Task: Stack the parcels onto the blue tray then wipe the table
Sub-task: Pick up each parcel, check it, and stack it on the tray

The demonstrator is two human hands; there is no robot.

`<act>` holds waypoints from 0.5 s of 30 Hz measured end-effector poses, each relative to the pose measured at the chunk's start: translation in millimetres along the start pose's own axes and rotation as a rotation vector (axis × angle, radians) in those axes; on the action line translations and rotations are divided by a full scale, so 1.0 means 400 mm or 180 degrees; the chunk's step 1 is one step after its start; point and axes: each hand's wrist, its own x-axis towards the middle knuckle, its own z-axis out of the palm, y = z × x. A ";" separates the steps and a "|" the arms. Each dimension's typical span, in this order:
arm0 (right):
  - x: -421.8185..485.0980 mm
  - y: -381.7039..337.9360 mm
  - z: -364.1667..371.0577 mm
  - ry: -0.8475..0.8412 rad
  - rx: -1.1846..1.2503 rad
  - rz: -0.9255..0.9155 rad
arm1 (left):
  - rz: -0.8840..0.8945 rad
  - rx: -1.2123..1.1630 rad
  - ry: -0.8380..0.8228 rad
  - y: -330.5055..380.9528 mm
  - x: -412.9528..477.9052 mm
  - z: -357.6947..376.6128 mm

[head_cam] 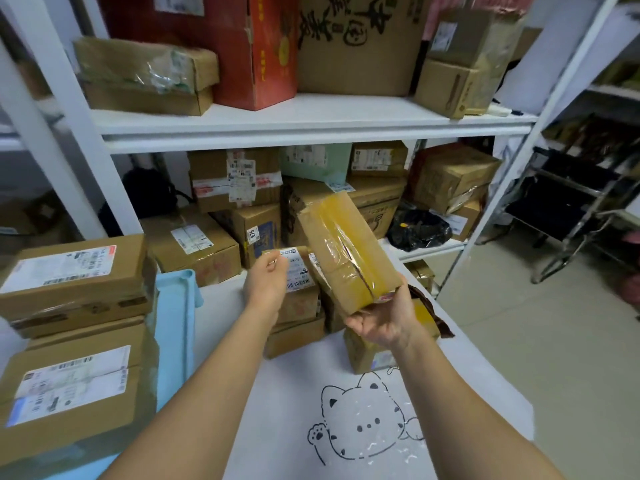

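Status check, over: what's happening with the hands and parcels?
Right hand grips taped parcel, raised. Left hand at labelled parcel, grip unclear. Blue tray holds stacked parcels; loose parcels wait on table.

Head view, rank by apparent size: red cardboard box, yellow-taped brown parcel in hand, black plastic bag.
1. red cardboard box, cropped.
2. yellow-taped brown parcel, enlarged by nearness.
3. black plastic bag.

Bare table (294, 393) between tray (176, 306) and parcels (298, 336)
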 end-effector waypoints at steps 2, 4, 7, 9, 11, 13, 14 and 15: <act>-0.015 0.017 0.013 -0.0067 -0.0015 0.0090 | 0.0152 -0.0104 -0.0103 0.028 -0.008 -0.019; -0.024 0.032 0.023 -0.0141 -0.0013 0.0134 | 0.0336 -0.0153 -0.0220 0.054 -0.014 -0.035; -0.035 0.057 0.028 -0.0252 -0.0009 0.0211 | 0.0499 -0.0284 -0.0419 0.077 -0.024 -0.067; -0.039 0.069 0.037 -0.0357 -0.0066 0.0294 | 0.0596 -0.0335 -0.0461 0.091 -0.026 -0.090; -0.045 0.078 0.051 -0.0442 -0.0175 0.0361 | 0.0629 -0.0375 -0.0541 0.105 -0.026 -0.111; -0.056 0.089 0.068 -0.0427 -0.0303 0.0399 | 0.0669 -0.0451 -0.0729 0.112 -0.031 -0.129; -0.061 0.093 0.076 -0.0394 -0.0341 0.0422 | 0.0716 -0.0446 -0.0801 0.114 -0.035 -0.136; -0.070 0.096 0.086 -0.0364 -0.0376 0.0438 | 0.0776 -0.0428 -0.0845 0.116 -0.040 -0.142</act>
